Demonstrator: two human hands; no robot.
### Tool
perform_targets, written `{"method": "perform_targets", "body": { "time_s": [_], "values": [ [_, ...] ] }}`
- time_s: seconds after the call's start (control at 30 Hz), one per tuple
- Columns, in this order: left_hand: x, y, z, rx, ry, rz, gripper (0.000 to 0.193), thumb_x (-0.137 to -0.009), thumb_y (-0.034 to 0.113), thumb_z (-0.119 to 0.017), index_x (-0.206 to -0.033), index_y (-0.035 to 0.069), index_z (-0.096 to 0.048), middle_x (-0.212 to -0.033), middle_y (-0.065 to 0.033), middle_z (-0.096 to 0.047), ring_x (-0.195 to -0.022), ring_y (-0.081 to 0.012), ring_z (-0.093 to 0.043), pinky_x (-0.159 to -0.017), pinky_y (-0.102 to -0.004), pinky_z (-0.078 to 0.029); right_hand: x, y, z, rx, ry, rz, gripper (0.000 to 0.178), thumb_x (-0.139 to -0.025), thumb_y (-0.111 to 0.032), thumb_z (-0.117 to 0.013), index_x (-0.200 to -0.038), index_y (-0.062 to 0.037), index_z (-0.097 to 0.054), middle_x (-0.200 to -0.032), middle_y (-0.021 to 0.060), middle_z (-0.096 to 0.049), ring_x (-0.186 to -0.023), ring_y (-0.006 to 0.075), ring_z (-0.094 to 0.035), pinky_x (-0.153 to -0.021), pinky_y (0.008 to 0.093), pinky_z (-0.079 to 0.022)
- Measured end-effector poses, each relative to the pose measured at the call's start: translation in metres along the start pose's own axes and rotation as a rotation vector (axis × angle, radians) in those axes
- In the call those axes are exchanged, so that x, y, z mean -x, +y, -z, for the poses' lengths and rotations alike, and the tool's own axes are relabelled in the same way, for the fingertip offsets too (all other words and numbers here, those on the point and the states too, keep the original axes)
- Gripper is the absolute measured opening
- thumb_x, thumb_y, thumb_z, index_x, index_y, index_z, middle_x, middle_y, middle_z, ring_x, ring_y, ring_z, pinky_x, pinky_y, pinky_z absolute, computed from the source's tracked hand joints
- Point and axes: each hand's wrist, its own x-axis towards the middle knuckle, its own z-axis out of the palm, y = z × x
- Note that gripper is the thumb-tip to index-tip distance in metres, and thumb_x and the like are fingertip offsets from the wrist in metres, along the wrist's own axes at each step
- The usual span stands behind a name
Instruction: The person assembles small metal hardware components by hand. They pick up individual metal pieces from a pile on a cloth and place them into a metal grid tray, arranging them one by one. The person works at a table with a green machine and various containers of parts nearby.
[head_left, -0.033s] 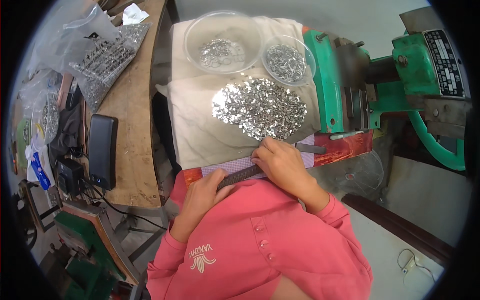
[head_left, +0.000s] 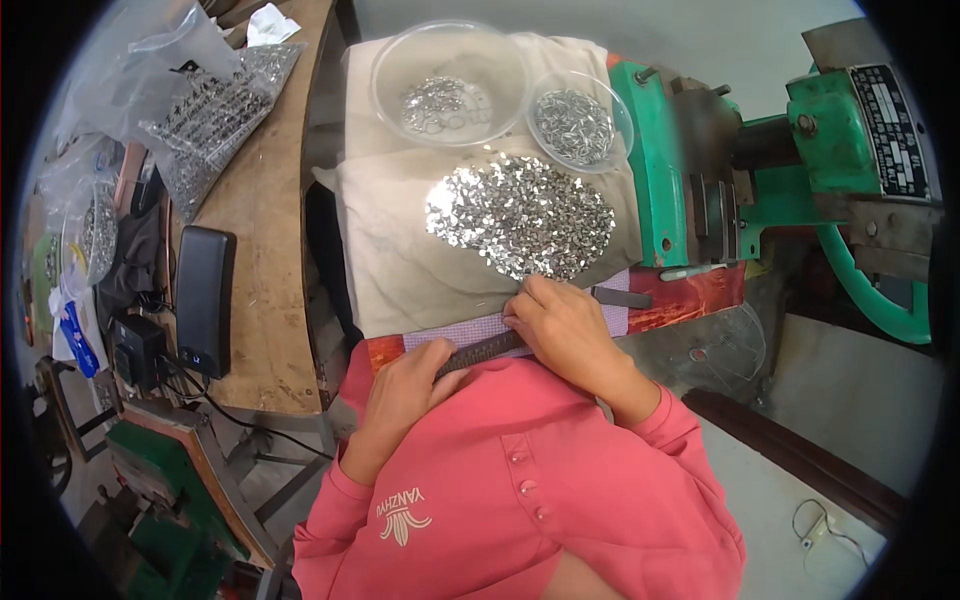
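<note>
A long dark strip with a row of small marks or holes [head_left: 487, 350] lies aslant at the near edge of the cloth. My left hand [head_left: 405, 385] is closed round its left end. Over its middle, my right hand [head_left: 562, 325] has its fingers bent and pressed together; whatever they pinch is hidden. Beyond that hand a dark flat end [head_left: 622, 298] shows, perhaps of the same strip. Just past my right fingertips spreads a heap of small shiny metal pieces [head_left: 530, 215] on the beige cloth [head_left: 385, 260].
Behind the heap stand a large clear tub [head_left: 450, 45] and a smaller bowl of metal bits [head_left: 574, 125]. A green machine press [head_left: 655, 200] borders the right side. On the left, a wooden table [head_left: 270, 290] carries a black power bank [head_left: 206, 300] and bags of metal parts [head_left: 215, 125].
</note>
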Motion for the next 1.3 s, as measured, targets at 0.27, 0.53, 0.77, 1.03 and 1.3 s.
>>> {"method": "perform_targets", "body": {
  "time_s": [0.27,0.53,0.77,1.03,1.3],
  "values": [
    [-0.001,-0.005,0.002,-0.151,0.17,-0.193,0.029,-0.077,0.021,-0.08,-0.095,0.005,-0.064,-0.093,-0.0098,-0.054,-0.081,-0.0279,-0.059,-0.066,-0.0382,-0.049,-0.016,-0.007,-0.01,-0.055,0.088,0.058,0.011,-0.08,-0.014,-0.072,-0.086,-0.0092,-0.064,-0.083,0.0055,-0.056,-0.076,0.0261,-0.062,-0.067,0.0384,-0.049],
    [-0.005,-0.012,-0.001,-0.178,0.19,-0.233,0.03,-0.073,0.016,-0.082,-0.095,0.004,-0.066,-0.092,-0.0092,-0.054,-0.077,-0.0258,-0.059,-0.064,-0.0368,-0.05,-0.027,-0.016,-0.014,0.193,-0.072,0.131,0.009,-0.083,-0.014,-0.057,-0.088,-0.0066,-0.058,-0.086,0.0076,-0.051,-0.083,0.0227,-0.058,-0.072,0.0336,-0.046],
    [-0.006,-0.01,-0.002,-0.156,0.196,-0.209,0.03,-0.071,0.014,-0.084,-0.095,0.004,-0.068,-0.092,-0.0087,-0.054,-0.073,-0.0243,-0.06,-0.063,-0.0355,-0.05,-0.023,-0.007,-0.012,0.145,-0.041,0.157,0.012,-0.081,-0.014,-0.055,-0.088,-0.0047,-0.056,-0.087,0.0091,-0.051,-0.083,0.0233,-0.057,-0.072,0.0345,-0.045],
    [-0.007,-0.012,0.0,-0.206,0.199,-0.276,0.03,-0.072,0.015,-0.083,-0.095,0.004,-0.067,-0.092,-0.0085,-0.055,-0.071,-0.0231,-0.06,-0.061,-0.0346,-0.049,-0.02,-0.002,-0.011,-0.026,-0.052,0.072,0.01,-0.085,-0.013,-0.059,-0.091,-0.0057,-0.056,-0.088,0.0121,-0.053,-0.083,0.0298,-0.056,-0.072,0.0388,-0.044],
    [-0.011,-0.012,-0.004,-0.207,0.235,-0.331,0.03,-0.072,0.017,-0.082,-0.094,0.003,-0.067,-0.088,-0.0079,-0.056,-0.071,-0.0231,-0.059,-0.059,-0.0344,-0.048,-0.047,0.036,0.046,-0.006,0.29,-0.042,0.015,-0.085,-0.006,-0.067,-0.096,-0.0047,-0.056,-0.092,0.0137,-0.055,-0.081,0.035,-0.055,-0.071,0.0454,-0.043]
  ]
}}
